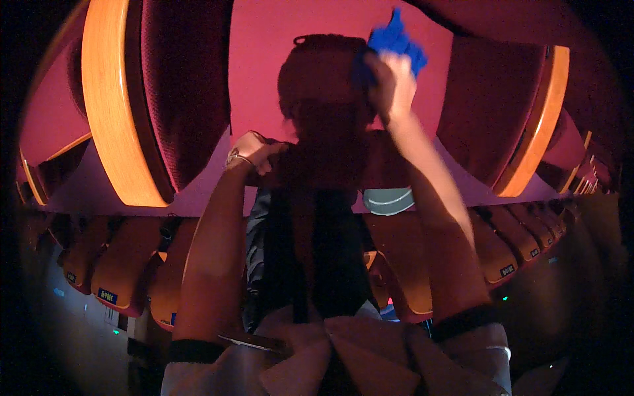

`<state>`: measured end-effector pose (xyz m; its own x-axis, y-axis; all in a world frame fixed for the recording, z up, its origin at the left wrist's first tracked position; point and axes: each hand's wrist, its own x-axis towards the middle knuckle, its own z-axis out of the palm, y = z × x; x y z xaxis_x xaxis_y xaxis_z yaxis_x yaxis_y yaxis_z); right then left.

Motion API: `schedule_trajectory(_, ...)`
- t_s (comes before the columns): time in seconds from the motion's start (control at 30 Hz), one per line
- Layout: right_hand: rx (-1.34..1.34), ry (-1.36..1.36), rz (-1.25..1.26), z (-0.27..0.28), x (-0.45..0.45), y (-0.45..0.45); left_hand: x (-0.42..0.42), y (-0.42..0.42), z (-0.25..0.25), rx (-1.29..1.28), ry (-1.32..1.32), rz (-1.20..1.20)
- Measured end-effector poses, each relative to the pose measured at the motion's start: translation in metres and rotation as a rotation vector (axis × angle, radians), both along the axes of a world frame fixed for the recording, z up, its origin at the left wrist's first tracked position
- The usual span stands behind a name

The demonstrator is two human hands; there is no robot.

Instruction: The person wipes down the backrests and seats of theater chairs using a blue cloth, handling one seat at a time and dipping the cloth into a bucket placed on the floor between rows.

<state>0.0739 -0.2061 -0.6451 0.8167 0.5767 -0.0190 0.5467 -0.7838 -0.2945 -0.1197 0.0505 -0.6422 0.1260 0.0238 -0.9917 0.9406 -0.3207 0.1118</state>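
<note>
My right hand point(396, 89) is closed on a bunched blue cloth point(398, 42), which lies against the red upholstered seat point(257, 64) at its upper right. Motion blurs this hand a little. At the seat's near left edge rests my left hand point(255, 151), its fingers curled and a thin band on the wrist; whether its fingertips grip the edge cannot be told. A dark shadow of a head and shoulders covers the seat's middle.
Wooden armrests stand left point(106, 99) and right point(537, 119) of the seat. Below its edge, beside my right forearm, is a pale grey rounded container point(389, 200), partly hidden. Rows of wood-backed seats point(124, 267) lie behind me. The purple floor point(198, 190) shows between.
</note>
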Motion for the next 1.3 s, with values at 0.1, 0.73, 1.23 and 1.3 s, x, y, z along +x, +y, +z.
schedule_trajectory(0.1, -0.373, 0.471, -0.111, 0.013, -0.137, -0.064, 0.005, -0.009, 0.009, -0.068, 0.013, 0.023)
schedule_trajectory(0.73, -0.126, 0.299, -0.256, 0.055, -0.171, -0.139, 0.005, -0.002, 0.000, 0.021, -0.044, 0.071)
schedule_trajectory(1.23, -0.229, 0.251, -0.416, 0.065, -0.170, -0.123, 0.002, -0.004, -0.003, -0.020, -0.191, 0.085)
schedule_trajectory(1.3, -0.396, 0.042, -0.540, 0.052, -0.121, -0.118, -0.003, -0.003, -0.011, -0.031, -0.210, 0.083)
